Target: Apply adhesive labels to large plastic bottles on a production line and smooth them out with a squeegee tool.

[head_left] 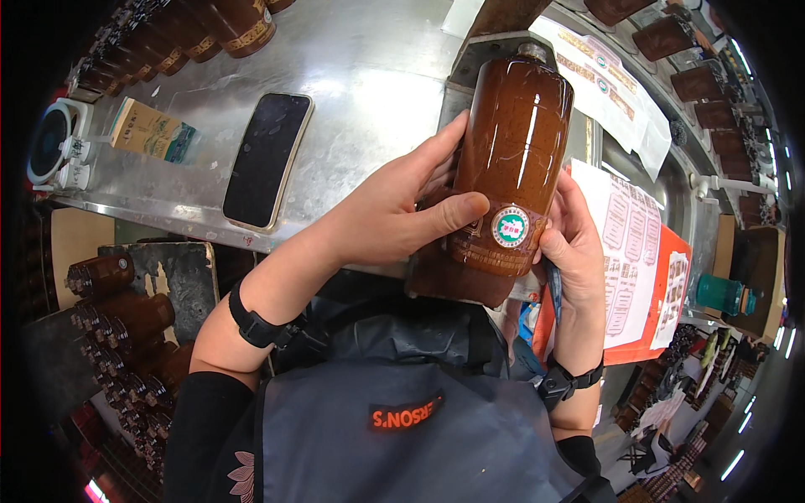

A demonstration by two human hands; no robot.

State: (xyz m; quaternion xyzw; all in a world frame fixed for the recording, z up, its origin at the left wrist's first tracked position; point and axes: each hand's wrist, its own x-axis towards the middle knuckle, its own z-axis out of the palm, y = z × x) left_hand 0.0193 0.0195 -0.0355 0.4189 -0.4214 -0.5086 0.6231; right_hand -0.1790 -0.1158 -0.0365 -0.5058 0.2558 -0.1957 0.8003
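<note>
A large glossy brown bottle (516,134) lies in front of me, its neck pointing away. Near its base it carries a round white and green sticker and a band of printed label. My left hand (419,197) grips its left side, the thumb pressed flat beside the round sticker. Around the lower right side closes my right hand (579,239), its thumb at the label's edge. Some of the fingers of both hands are hidden by the bottle. A narrow bluish strip (554,289) hangs just below my right hand; whether I hold it is unclear.
On the metal table lie a phone (268,159) and a beige and teal tube (151,132). Brown bottles (239,25) stand at the far left, others (126,310) at lower left. Label sheets (625,251) rest on an orange folder (671,277) at right, with label strips (599,71) behind.
</note>
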